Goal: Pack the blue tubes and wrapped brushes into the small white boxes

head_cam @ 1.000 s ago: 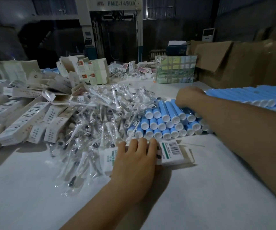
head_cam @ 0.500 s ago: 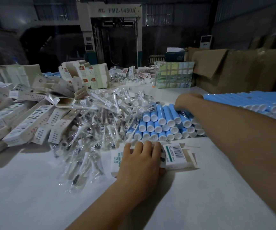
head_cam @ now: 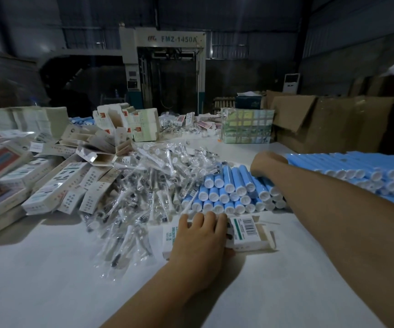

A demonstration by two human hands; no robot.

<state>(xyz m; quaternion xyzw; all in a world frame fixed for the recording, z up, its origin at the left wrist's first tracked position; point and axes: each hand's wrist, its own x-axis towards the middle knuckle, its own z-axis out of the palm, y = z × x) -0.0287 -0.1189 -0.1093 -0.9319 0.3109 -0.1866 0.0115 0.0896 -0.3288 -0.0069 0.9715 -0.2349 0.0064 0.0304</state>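
White box under the left hand, right hand reaching into the blue tubes.

Head view: the left hand (head_cam: 200,242) lies flat, fingers straight, pressing on a small white box (head_cam: 248,233) that rests on the pale surface (head_cam: 49,280); the box's end flap at the right stands open, and a barcode label shows on top. Just beyond the fingertips sits a stack of blue tubes (head_cam: 231,192), white caps facing the camera. The right hand (head_cam: 264,163) reaches across to the far side of that stack, knuckles up; its fingers are hidden behind the hand, so I cannot tell whether it holds a tube. A heap of wrapped brushes (head_cam: 143,185) in clear film lies left of the tubes, touching them. More blue tubes (head_cam: 357,166) are piled at the right edge, and printed cartons (head_cam: 56,185) lie at the left.
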